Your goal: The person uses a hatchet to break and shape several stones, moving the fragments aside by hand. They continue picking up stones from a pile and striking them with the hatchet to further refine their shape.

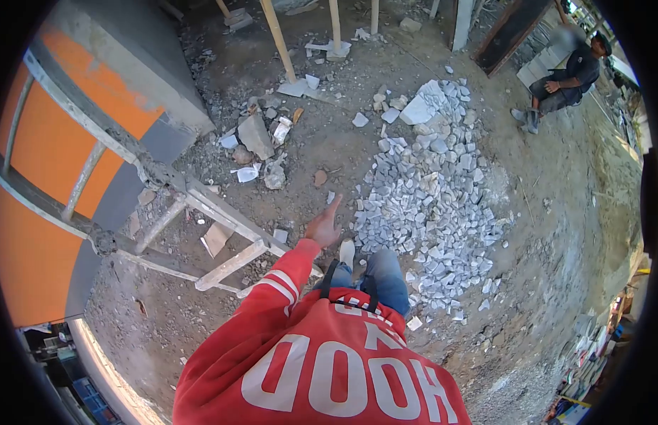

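Observation:
My left hand (324,228) reaches forward over the ground, in a red sleeve (292,268) with white stripes. A finger is stretched out and nothing shows in the hand; the other fingers are hard to make out. Just to its right lies a broad heap of broken grey-white stones (432,195), apart from the hand. A larger pale slab (424,103) rests at the heap's far end. To the left of the hand a worn wooden ladder (194,205) slants across the view. My right hand is out of view.
Rubble chunks (255,137) lie ahead on the left. Wooden props (278,39) stand at the back. An orange and grey wall (95,120) is on the left. Another person (571,79) sits at the far right, beside pale blocks (534,71).

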Available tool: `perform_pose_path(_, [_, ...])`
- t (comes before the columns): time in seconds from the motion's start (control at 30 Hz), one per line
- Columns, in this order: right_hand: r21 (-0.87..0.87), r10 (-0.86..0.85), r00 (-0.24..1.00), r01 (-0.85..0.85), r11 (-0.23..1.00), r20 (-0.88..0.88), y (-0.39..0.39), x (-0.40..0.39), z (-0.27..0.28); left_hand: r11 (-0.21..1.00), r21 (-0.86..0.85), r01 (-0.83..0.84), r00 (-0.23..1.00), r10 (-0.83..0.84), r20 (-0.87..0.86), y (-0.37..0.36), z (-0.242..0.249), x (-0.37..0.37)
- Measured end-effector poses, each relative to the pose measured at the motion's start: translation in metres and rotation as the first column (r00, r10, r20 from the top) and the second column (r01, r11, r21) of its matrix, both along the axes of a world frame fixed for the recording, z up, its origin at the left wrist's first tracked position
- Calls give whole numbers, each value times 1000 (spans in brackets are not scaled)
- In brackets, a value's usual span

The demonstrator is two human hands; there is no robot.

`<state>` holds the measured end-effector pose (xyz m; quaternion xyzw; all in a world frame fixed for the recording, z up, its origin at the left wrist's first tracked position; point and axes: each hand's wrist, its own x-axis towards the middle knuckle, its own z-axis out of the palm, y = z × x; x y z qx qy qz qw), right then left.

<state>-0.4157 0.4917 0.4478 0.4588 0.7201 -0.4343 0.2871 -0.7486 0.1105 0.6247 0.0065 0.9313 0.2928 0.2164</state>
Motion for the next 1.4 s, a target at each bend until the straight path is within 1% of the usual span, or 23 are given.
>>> perform_pose_path(0.03, [9, -19, 1000, 19, 1000, -20, 2, -21, 4, 995, 81, 50, 984, -35, -174, 17, 20, -22])
perform_pose_path(0.13, [22, -41, 992, 44, 999, -117, 0, -87, -3, 972, 183, 145, 959, -93, -266, 55, 30, -80])
perform_pose_path(0.2, [32, -47, 982, 54, 998, -185, 4, -118, -29, 961, 209, 181, 983, -181, -20, 72, 16, -109])
perform_pose_path(0.27, [58, -35, 953, 55, 997, -300, 16, -141, -70, 934, 331, 137, 986, -160, 44, 81, -15, -119])
perform_pose_path(0.33, [50, -27, 973, 39, 998, -230, 17, -220, 0, 937, 339, 90, 982, -140, 126, 83, -92, -117])
perform_pose_path(0.37, [-17, -86, 981, 85, 996, -175, 21, -247, 4, 943, 325, 67, 949, -161, 272, 79, -124, -110])
perform_pose_path(0.4, [-22, -93, 981, 90, 996, -169, 22, -263, 8, 958, 244, 153, 893, -240, 380, 80, -127, -119])
perform_pose_path(0.43, [36, 5, 982, 2, 999, -189, 26, -280, 11, 948, 177, 264, 816, -317, 483, 82, -129, -127])
perform_pose_path(0.5, [112, 217, 956, -198, 974, -197, 49, -329, -29, 852, 175, 494, 826, -522, 212, 61, -166, -119])
perform_pose_path(0.53, [238, 307, 926, -255, 937, -219, 67, -316, -119, 858, 107, 502, 807, -510, 299, 48, -160, -128])
perform_pose_path(0.6, [132, 324, 945, -317, 939, -43, 77, -348, -100, 849, -8, 528, 701, -431, 568, 15, -157, -149])
perform_pose_path(0.67, [51, 327, 943, -330, 943, 59, 85, -382, -87, 986, -107, 127, 820, -44, 570, -33, -167, -166])
perform_pose_path(0.73, [1, 317, 940, -320, 948, 130, 97, -418, -73, 931, -243, -273, 819, 358, 449, -43, -153, -213])
perform_pose_path(0.8, [-52, 272, 944, -267, 962, 189, 106, -454, -58, 812, 136, -568, 798, 504, 330, -55, -160, -255])
perform_pose_path(0.9, [-130, 135, 952, -102, 986, 276, 121, -506, -40, 754, 73, -653, 741, 615, 269, -25, -129, -334])
perform_pose_path(0.97, [-172, -7, 958, 58, 983, 286, 128, -539, -30, 835, 118, -537, 831, 500, 242, 9, -98, -380])
perform_pose_path(1.0, [-182, -77, 964, 126, 975, 254, 130, -555, -20, 828, 129, -545, 828, 507, 240, 28, -77, -399])
perform_pose_path(1.07, [-184, -198, 973, 218, 958, 123, 129, -590, 20, 960, 106, -260, 960, 244, 140, 57, -42, -427])
perform_pose_path(1.13, [44, -98, 989, 103, 994, -113, 121, -606, 37, 958, 123, -258, 959, 238, 156, 66, -33, -446])
perform_pose_path(1.2, [459, 156, 927, 20, 888, -342, 96, -610, 64, 954, 141, -263, 956, 238, 169, 67, -36, -464])
perform_pose_path(1.33, [402, -56, 819, 339, 851, -572, 50, -657, 105, 950, 173, -259, 965, 260, 13, 36, -63, -509])
perform_pose_path(1.37, [354, -100, 855, 314, 881, -509, 49, -676, 110, 957, 161, -241, 967, 252, -47, 28, -71, -525])
perform_pose_path(1.4, [384, -54, 794, 351, 854, -606, 46, -695, 101, 953, 171, -249, 963, 262, -57, 19, -77, -545])
